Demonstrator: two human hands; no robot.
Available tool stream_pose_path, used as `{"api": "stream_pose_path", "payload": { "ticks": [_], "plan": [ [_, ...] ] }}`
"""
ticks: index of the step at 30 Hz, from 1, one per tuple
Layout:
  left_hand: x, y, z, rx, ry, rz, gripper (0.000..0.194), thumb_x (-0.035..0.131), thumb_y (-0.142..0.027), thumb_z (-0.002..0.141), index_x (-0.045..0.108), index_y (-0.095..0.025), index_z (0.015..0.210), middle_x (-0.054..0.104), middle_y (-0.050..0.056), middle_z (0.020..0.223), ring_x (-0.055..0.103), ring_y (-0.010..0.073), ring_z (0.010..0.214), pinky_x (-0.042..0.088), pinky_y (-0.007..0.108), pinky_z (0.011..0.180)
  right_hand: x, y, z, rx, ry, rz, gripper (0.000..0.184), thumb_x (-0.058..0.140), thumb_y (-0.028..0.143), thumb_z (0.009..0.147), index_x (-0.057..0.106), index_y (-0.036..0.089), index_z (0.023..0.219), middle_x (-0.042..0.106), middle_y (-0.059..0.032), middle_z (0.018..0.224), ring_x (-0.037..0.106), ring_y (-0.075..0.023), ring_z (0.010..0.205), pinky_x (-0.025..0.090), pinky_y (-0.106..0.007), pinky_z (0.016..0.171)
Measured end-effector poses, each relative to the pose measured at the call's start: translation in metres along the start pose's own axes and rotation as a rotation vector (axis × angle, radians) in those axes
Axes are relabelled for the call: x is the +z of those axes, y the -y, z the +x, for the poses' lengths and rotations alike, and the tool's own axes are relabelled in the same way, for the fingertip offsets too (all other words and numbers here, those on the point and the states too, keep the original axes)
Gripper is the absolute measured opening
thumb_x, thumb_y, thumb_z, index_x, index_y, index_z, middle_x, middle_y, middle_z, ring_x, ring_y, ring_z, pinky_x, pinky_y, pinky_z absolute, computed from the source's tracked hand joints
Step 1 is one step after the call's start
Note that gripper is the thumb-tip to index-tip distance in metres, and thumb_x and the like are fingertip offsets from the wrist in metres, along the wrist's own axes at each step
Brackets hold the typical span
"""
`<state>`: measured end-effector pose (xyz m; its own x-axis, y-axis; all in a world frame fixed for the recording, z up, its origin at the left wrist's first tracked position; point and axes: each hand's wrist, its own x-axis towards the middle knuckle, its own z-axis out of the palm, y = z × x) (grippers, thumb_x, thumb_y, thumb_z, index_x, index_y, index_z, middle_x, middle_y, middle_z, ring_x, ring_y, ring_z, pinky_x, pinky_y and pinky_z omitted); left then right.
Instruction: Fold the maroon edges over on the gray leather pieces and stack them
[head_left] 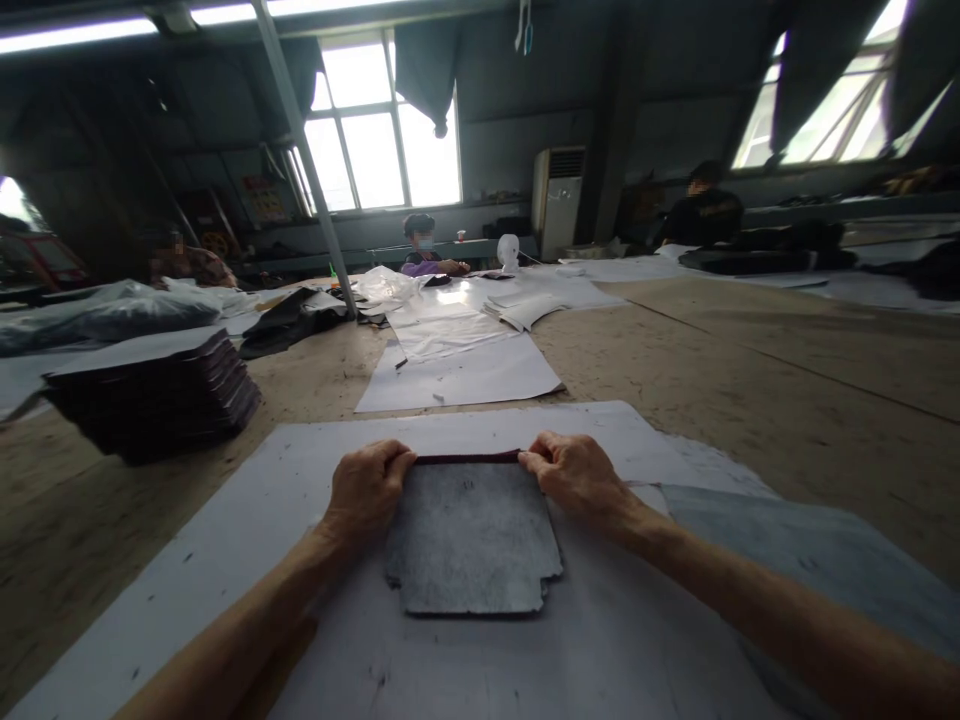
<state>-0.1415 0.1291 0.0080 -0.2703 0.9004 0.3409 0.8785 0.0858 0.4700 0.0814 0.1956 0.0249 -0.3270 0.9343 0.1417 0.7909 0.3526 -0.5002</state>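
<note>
A grey flat panel [476, 535], notched at its two near corners, lies on white paper in front of me. Along its far edge runs a narrow dark strip [466, 459], which looks like a folded-over edge. My left hand [369, 488] pinches the far left corner between thumb and fingers. At the far right corner my right hand [574, 475] pinches the same edge, its fingers curled. What the panel is made of I cannot tell for sure; it could be leather or fabric.
White paper sheets [225, 560] cover the table [720, 370] under my arms. At the left stands a stack of dark panels [161, 395]. A bluish-grey sheet [810, 550] lies under my right forearm. Farther off are a metal pole [307, 160], a small white fan [508, 252] and seated people [422, 245].
</note>
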Motion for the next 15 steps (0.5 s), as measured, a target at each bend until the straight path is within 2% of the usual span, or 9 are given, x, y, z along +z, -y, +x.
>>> {"api": "stream_pose_path", "payload": {
  "ticks": [6, 10, 15],
  "plan": [
    [0.008, 0.007, -0.003, -0.057, -0.111, -0.026, 0.013, 0.054, -0.024, 0.081, 0.062, -0.014, 0.081, 0.063, 0.002, 0.082, 0.057, 0.0136, 0.075, 0.044, 0.03, 0.074, 0.007, -0.001, 0.002, -0.005, -0.056, -0.006, 0.017, 0.053, 0.03, 0.084, 0.057, 0.013, 0.081, 0.058, 0.0003, 0.071, 0.055, -0.0125, 0.068, 0.044, -0.029, 0.069],
    [0.008, 0.012, -0.003, -0.089, -0.131, -0.049, 0.017, 0.051, -0.024, 0.084, 0.063, -0.014, 0.089, 0.065, 0.003, 0.091, 0.059, 0.0144, 0.083, 0.045, 0.032, 0.079, 0.007, -0.004, 0.004, 0.022, -0.097, 0.025, 0.021, 0.053, 0.031, 0.084, 0.055, 0.012, 0.092, 0.059, -0.003, 0.08, 0.056, -0.0136, 0.073, 0.045, -0.031, 0.07],
    [0.005, 0.013, -0.006, -0.08, -0.123, -0.042, 0.017, 0.054, -0.032, 0.073, 0.069, -0.023, 0.075, 0.069, -0.002, 0.079, 0.062, 0.0163, 0.077, 0.046, 0.023, 0.071, 0.011, -0.001, 0.002, -0.023, -0.043, 0.035, 0.021, 0.051, 0.033, 0.087, 0.057, 0.013, 0.091, 0.058, -0.0027, 0.086, 0.057, -0.0136, 0.077, 0.047, -0.033, 0.072]
  ]
}}
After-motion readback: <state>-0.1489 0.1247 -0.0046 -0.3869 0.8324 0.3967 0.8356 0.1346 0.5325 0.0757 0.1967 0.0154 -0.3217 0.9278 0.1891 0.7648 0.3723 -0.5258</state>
